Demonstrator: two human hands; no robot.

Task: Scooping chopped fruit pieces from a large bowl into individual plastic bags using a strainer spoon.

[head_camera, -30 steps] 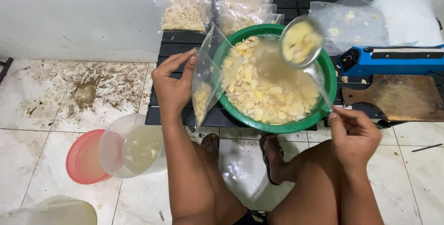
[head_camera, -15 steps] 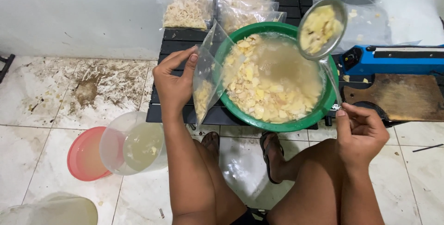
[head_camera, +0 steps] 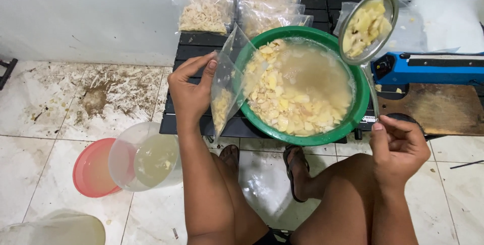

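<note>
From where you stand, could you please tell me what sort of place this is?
Probably a small home food-packing spot on a tiled floor. A green plastic basin of pale chips in liquid sits on a low black slatted table, filled clear plastic bags are stacked behind, and a blue bag sealer lies alongside.

The ladle (head_camera: pixel 367 27) is shiny metal; the bag (head_camera: pixel 227 86) clear, glossy plastic. The green bowl (head_camera: pixel 359 99) looks like smooth plastic. At three o'clock lies a matt, worn wooden board (head_camera: pixel 433 110).

one green basin (head_camera: pixel 359 105), one ladle (head_camera: pixel 367 27), two hands (head_camera: pixel 189 94)
</note>
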